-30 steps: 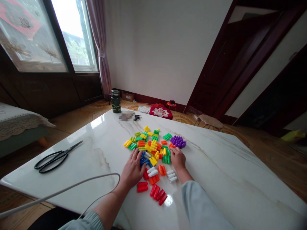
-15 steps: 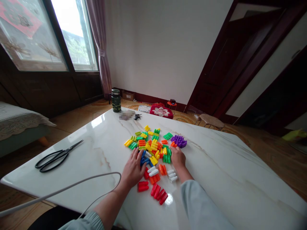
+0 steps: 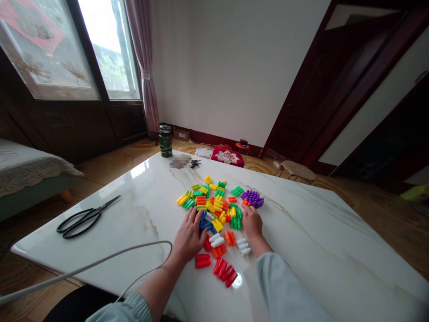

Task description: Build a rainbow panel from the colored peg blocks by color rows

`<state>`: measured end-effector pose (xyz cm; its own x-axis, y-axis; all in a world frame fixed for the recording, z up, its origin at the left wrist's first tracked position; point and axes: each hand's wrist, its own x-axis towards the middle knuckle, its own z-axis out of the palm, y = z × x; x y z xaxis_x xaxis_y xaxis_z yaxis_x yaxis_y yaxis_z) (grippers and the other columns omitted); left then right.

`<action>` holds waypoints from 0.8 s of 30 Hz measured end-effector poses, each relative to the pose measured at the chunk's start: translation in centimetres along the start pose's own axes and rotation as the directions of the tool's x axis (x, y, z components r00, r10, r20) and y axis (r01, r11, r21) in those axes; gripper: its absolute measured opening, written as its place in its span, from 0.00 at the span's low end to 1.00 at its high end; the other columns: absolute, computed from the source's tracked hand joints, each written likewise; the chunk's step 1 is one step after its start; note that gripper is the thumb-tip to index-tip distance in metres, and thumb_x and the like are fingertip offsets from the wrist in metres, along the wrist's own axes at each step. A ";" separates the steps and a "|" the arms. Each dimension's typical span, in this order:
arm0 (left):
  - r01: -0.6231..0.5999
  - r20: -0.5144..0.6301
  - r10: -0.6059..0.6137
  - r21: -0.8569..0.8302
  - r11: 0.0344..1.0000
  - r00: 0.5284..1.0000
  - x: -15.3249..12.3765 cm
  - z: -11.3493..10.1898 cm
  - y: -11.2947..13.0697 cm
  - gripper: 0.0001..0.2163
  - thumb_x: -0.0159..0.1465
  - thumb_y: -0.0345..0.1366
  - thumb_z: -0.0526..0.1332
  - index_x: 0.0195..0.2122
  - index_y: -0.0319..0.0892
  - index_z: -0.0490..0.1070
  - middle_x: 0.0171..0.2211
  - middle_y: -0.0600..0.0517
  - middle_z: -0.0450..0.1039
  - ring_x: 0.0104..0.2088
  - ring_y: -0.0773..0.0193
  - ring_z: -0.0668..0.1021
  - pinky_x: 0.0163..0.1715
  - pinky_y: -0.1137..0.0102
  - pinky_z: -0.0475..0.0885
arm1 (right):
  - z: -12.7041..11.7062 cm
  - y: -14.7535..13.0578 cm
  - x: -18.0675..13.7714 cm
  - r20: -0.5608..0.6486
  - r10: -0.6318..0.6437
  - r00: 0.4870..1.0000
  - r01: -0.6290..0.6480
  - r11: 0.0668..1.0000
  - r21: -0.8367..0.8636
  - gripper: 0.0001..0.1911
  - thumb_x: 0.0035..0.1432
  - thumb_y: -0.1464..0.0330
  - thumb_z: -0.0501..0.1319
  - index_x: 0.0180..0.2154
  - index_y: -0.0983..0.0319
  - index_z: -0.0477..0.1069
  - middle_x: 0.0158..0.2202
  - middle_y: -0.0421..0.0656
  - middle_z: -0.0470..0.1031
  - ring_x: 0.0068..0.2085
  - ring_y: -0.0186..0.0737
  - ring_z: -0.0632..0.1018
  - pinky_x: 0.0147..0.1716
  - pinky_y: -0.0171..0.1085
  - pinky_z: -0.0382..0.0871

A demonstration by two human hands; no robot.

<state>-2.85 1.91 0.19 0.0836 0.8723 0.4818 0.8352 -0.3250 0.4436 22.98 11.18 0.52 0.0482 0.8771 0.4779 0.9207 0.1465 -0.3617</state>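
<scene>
Colourful plastic blocks (image 3: 217, 203) lie heaped and scattered on the middle of a white table (image 3: 311, 250), with both hands among them. The left hand (image 3: 190, 235) rests at the heap's left side, thumb spread apart from its fingers, against blue blocks (image 3: 203, 224). The right hand (image 3: 252, 221) is at the right side, fingers bunched together by a small orange block (image 3: 246, 202); whether they pinch it, I cannot tell. Just beyond sit purple blocks (image 3: 254, 199), hemming that hand in on the far side. White blocks (image 3: 243, 246) and red blocks (image 3: 225, 271) lie nearer, between the forearms. A grey cable (image 3: 83, 265) loops across the near left, close by the left forearm, and scissors (image 3: 98, 210) lie beyond it, well apart from the heap. At the far end stand a flask (image 3: 165, 142) and, near it, keys (image 3: 195, 163).
</scene>
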 end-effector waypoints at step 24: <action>0.017 0.015 -0.017 0.004 1.000 1.000 0.1 0.0 0.0 0.26 0.66 0.41 0.54 0.64 0.39 0.58 0.64 0.39 0.58 0.67 0.47 0.58 0.63 0.50 0.61 | -0.9 -4.7 1.3 -0.071 -0.180 0.981 0.193 0.916 0.353 0.17 0.62 0.65 0.50 0.40 0.63 0.75 0.39 0.49 0.76 0.43 0.43 0.75 0.47 0.41 0.68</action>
<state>-2.85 2.01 0.19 0.0776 0.8832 0.4625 0.8387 -0.3086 0.4487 19.11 11.18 3.53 -0.0909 0.8017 0.5907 0.7158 0.4651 -0.5210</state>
